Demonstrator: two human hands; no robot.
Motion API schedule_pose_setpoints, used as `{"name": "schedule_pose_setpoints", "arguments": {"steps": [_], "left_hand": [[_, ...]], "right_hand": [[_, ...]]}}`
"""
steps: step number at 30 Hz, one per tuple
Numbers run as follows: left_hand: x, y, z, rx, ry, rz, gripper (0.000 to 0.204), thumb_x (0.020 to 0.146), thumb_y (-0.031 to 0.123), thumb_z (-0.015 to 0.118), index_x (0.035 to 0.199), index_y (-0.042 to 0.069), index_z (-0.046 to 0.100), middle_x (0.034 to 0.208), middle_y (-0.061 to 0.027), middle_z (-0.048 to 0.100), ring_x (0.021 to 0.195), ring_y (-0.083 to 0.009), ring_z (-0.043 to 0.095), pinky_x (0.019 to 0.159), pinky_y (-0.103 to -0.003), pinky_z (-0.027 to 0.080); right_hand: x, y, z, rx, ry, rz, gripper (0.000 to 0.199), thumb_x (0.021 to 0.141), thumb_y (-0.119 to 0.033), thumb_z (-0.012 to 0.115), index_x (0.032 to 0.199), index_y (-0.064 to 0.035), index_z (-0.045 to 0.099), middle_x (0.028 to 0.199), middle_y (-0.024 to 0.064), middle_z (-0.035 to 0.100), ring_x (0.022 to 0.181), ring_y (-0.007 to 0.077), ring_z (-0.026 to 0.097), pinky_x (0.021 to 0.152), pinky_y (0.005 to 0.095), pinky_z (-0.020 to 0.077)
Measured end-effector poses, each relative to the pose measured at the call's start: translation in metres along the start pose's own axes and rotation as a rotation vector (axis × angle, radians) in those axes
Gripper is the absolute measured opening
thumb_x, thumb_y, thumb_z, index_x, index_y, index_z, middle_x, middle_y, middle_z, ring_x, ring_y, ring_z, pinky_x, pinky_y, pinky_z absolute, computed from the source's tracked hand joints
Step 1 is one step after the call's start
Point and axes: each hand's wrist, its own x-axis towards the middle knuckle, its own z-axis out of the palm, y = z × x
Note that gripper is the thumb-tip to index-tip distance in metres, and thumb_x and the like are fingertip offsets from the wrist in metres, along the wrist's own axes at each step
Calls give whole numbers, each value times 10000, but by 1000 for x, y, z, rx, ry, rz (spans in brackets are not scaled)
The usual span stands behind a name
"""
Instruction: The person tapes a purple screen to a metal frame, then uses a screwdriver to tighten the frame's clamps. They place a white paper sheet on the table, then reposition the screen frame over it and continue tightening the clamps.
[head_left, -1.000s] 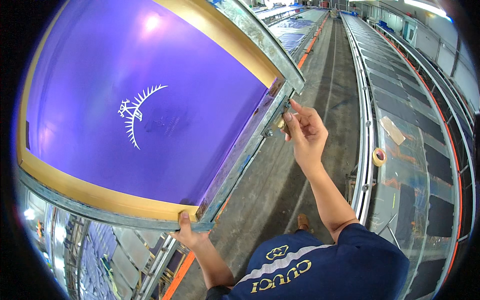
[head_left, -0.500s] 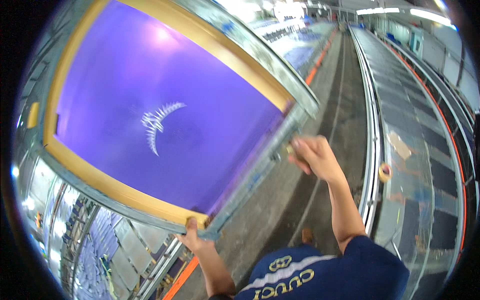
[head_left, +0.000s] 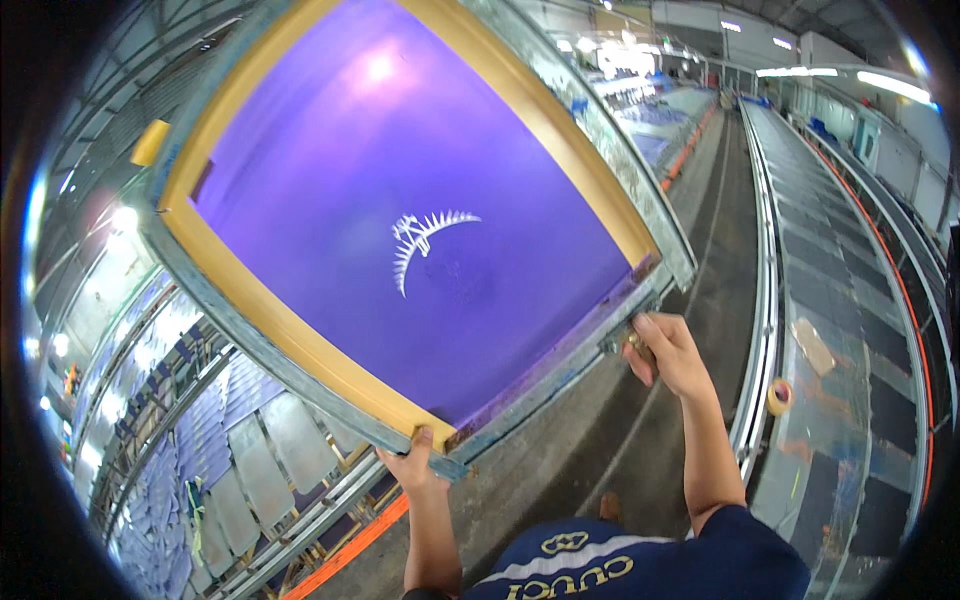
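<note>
A large screen-printing frame [head_left: 520, 424] is held up tilted in front of me. Its mesh [head_left: 330, 190] is purple, bordered with yellow tape, and bears a white curved, spiky design [head_left: 420, 240]. My left hand [head_left: 415, 465] grips the lower corner, thumb on the front over the tape and fingers mostly hidden behind. At the lower right edge of the frame, my right hand [head_left: 668, 350] is closed with its fingertips on a small brass-coloured metal piece [head_left: 635, 345], beside a fitting on the frame.
Long printing tables run along both sides of a grey aisle [head_left: 590, 440]. On the right table [head_left: 820, 430] lie a tape roll [head_left: 779, 397] and a brown flat piece [head_left: 812, 347]. Purple pieces [head_left: 225, 395] cover part of the left table, which has an orange edge strip [head_left: 350, 550].
The frame has shifted rightward in view and stands more upright. My right hand, earlier slightly apart from its edge, is now against the fitting there. My left hand keeps its grip.
</note>
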Motion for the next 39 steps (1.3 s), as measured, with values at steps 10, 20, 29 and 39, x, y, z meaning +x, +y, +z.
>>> {"name": "schedule_pose_setpoints", "arguments": {"steps": [10,20,29,39], "left_hand": [[3,-4,4,-207,-233,129,648,814,-81,625,1420,-13,404,1183,-175,590,991,-270,653,842,-421,591],[-3,-10,7,-234,-223,96,656,815,-150,603,1426,-6,415,1201,-162,598,1018,-247,652,861,-403,588],[5,-11,8,-70,-131,106,655,817,-70,633,1428,-27,401,1177,-155,608,1027,-251,646,906,-414,550],[-1,-29,11,476,-380,-151,353,761,59,784,1079,-1,645,947,-57,681,893,-145,654,772,-312,538]], "right_hand": [[2,11,5,-73,19,-27,498,1054,-370,560,714,-10,614,561,-6,538,507,68,463,474,267,369],[-10,22,46,-21,-111,130,528,1062,-375,546,661,-33,578,544,-12,473,479,51,396,444,263,303],[-7,43,55,22,-110,130,556,1069,-392,521,638,-44,560,513,-6,469,468,68,406,446,272,329],[-58,90,9,-616,-4,549,515,1059,-416,479,1032,15,759,770,94,700,729,169,619,755,338,495]]}}
